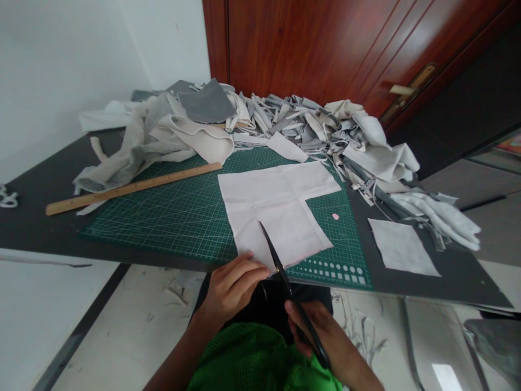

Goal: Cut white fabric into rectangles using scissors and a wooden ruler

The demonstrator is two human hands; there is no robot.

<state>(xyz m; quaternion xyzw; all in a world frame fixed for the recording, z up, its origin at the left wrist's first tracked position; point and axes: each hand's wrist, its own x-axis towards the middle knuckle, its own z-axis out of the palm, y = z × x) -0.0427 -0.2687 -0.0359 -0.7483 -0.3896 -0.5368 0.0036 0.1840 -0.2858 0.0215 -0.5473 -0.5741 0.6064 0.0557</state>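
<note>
A piece of white cloth (268, 190) with an L-like outline lies on a green cutting mat (175, 212). At its near edge, my left hand (236, 285) is closed on the cloth, fingers together and the thumb not clearly visible. My right hand (315, 326) grips the black handles of a pair of scissors (280, 266). One dark blade lies over the cloth, pointing away from me and slightly left; the other blade is hidden, apparently beneath it. A faint pinkish line runs along the cloth's near right edge. Beside the cloth is a small pink piece (335, 216).
A wooden ruler (134, 188) lies across the mat's left side. Grey and white fabric scraps (285, 117) are heaped along the back, beside larger folded cloth (134, 146) at left. A square cloth (401, 247) lies at right. Scraps (177, 292) litter the floor.
</note>
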